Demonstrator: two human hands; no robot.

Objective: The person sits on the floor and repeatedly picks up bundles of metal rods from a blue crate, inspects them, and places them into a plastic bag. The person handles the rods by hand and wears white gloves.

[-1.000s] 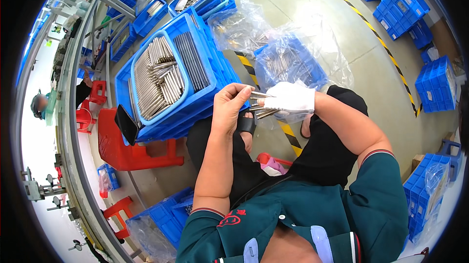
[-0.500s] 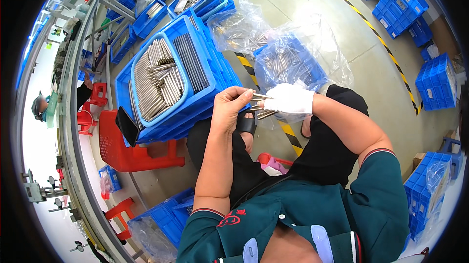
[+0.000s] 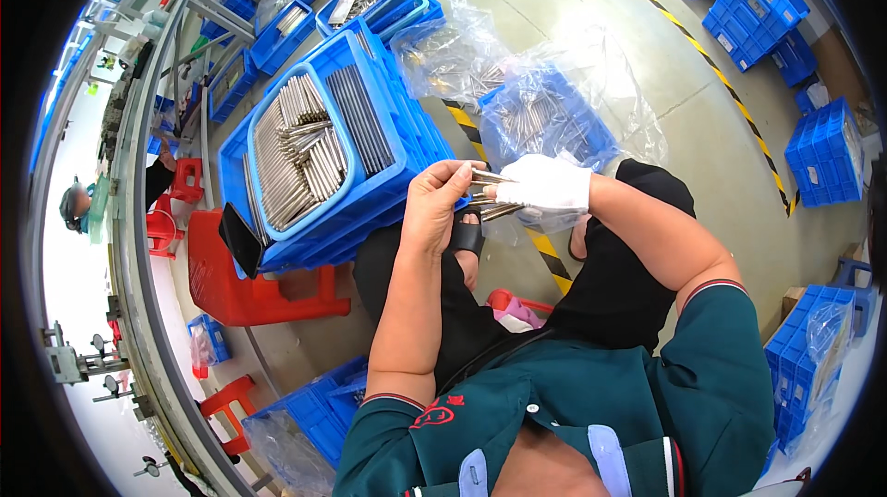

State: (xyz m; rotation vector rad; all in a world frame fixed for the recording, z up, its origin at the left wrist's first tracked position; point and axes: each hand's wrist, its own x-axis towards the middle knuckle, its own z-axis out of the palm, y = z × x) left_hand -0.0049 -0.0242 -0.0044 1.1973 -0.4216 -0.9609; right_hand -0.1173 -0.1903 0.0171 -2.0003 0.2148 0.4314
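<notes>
My bare left hand pinches the end of one slim metal rod between thumb and fingers. My right hand, in a white glove, is closed round several metal rods whose ends stick out toward my left hand. The rods' far ends are hidden by the glove. Both hands are close together above my knees. Left of them, a light-blue tray full of similar silvery rods sits on a stack of blue crates. Darker rods lie in a row beside that tray.
Beyond my hands, a blue crate holds rods under clear plastic. A dark flat device leans at the stack's near corner, above a red stool. More blue crates stand at right. Another person is at far left.
My hands have shifted very slightly, and the rod ends in my right hand are angled a little differently. The trays and crates look the same.
</notes>
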